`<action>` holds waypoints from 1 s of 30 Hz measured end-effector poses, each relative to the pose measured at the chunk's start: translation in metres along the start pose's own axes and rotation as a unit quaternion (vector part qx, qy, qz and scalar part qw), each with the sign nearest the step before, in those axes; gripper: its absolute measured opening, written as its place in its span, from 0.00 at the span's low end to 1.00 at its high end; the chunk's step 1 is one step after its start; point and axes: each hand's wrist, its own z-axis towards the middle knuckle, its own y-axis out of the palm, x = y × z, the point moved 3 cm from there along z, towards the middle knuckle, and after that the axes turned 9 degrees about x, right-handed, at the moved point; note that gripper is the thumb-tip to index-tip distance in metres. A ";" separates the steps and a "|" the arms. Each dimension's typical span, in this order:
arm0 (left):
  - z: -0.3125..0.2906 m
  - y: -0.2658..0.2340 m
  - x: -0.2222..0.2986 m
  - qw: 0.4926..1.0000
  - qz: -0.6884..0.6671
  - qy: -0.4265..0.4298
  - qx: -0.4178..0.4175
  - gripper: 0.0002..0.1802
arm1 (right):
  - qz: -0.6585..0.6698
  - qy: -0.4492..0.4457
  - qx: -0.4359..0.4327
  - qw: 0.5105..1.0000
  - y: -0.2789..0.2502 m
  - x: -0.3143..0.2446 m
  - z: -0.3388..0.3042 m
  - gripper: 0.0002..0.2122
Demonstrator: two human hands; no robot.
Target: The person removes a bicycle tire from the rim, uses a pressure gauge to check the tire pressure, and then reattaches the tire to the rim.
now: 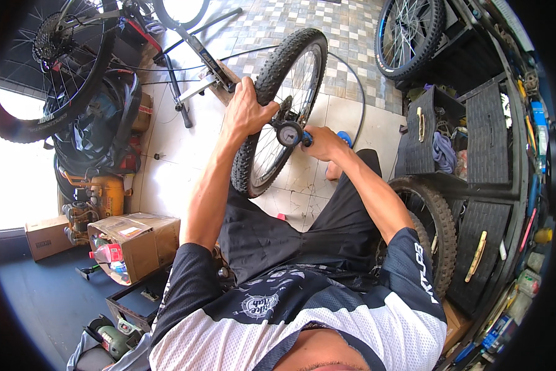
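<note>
A knobbly-tyred bicycle wheel (pixel 320 59) stands upright between my knees, slightly tilted. My left hand (pixel 247 112) grips its tyre on the left side, thumb toward the spokes. My right hand (pixel 325 144) is wrapped round the blue and black handle of a tyre inflator. The inflator's round dial gauge (pixel 288 134) sits in front of the spokes, near the hub. Where the inflator meets the valve is hidden from view. A dark air hose (pixel 363 99) curves over the floor on the wheel's far right.
A repair stand (pixel 185 111) is beyond my left hand, near a raised bicycle wheel (pixel 49 117). An orange air compressor (pixel 107 193) and an open cardboard box (pixel 157 238) stand at left. Drawers (pixel 488 136) and another wheel (pixel 448 247) line the right.
</note>
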 end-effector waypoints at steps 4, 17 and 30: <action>0.000 -0.002 0.002 1.000 -0.001 -0.007 -0.004 0.37 | -0.002 -0.004 0.000 1.000 0.001 0.001 0.001 0.15; 0.003 -0.001 -0.003 1.000 -0.017 -0.002 0.003 0.35 | -0.024 0.028 0.002 0.999 -0.003 -0.006 -0.002 0.15; 0.003 0.000 -0.003 1.000 -0.016 0.005 0.008 0.35 | -0.023 0.018 0.002 1.000 -0.006 -0.010 -0.003 0.14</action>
